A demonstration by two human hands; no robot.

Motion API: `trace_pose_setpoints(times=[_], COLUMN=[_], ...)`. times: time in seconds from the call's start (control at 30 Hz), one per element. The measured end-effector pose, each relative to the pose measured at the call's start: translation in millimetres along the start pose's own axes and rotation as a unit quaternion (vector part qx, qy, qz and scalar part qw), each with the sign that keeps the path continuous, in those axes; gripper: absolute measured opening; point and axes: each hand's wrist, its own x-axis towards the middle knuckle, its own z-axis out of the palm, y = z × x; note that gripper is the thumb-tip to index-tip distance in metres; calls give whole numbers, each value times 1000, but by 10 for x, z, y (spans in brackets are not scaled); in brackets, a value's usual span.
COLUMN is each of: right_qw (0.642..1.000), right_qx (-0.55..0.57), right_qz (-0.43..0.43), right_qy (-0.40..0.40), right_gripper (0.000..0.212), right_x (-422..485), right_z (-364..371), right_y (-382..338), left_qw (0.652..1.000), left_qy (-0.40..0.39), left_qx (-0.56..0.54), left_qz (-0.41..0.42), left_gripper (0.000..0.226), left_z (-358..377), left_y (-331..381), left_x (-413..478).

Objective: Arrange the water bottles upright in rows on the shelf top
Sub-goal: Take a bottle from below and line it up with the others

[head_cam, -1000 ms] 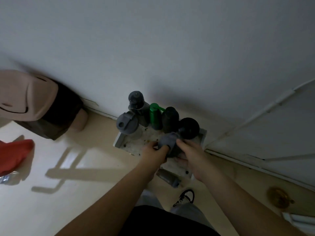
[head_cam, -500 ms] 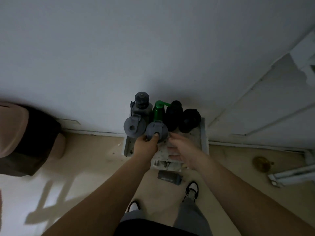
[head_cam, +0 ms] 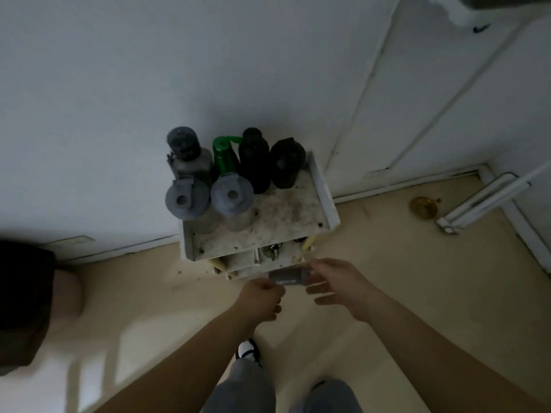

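Note:
Six bottles stand upright on the white shelf top [head_cam: 324,190]. The back row holds a grey bottle with a dark cap [head_cam: 182,146], a green bottle [head_cam: 225,153], a tall black bottle [head_cam: 254,160] and a wide black bottle [head_cam: 287,163]. In front of them stand two clear bottles with grey flip lids [head_cam: 186,199] [head_cam: 232,198]. Low in front of the shelf, a grey bottle [head_cam: 287,277] lies on its side. My left hand [head_cam: 262,298] is curled at its left end. My right hand [head_cam: 338,283] is spread at its right end, thumb above and fingers below.
The shelf stands against a white wall, with lower tiers [head_cam: 269,254] showing under its top. A white door is on the right, with white tubes [head_cam: 483,201] and a brass object [head_cam: 423,207] on the floor beside it. A dark and pink object [head_cam: 28,293] sits at the left.
The second grey-lidded bottle now stands in the front row and my left hand has let it go. Both hands have dropped down to the grey bottle lying in front of the shelf.

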Motion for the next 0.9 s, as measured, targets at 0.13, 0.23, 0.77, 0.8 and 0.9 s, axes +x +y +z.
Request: trace_pose_setpoints(times=[0.13,0.23,0.77,0.8,0.9], right_qw=[997,993,991,991,993], right_qx=[24,51,33,36,17], right_qz=[51,68,35,33,51], right_qy=[60,83,123,123,105], right_gripper=[33,34,31,31,30], right_x=[694,1410,4586,4653,4772], right_z=[-352,-480,-581,-590,-626], right_y=[957,1640,3594,3678,3817], left_qw=[998,994,782,774,706], left_qy=[-25,-32,4,5,42], left_qx=[60,103,592,602,684], left_qz=[-19,-9,197,196,177], left_gripper=[17,17,61,77,97], left_z=[479,843,1551,1575,1669], left_y=[-427,-856,-2439,-2491,-2590], left_x=[771,1547,5942,6090,6317])
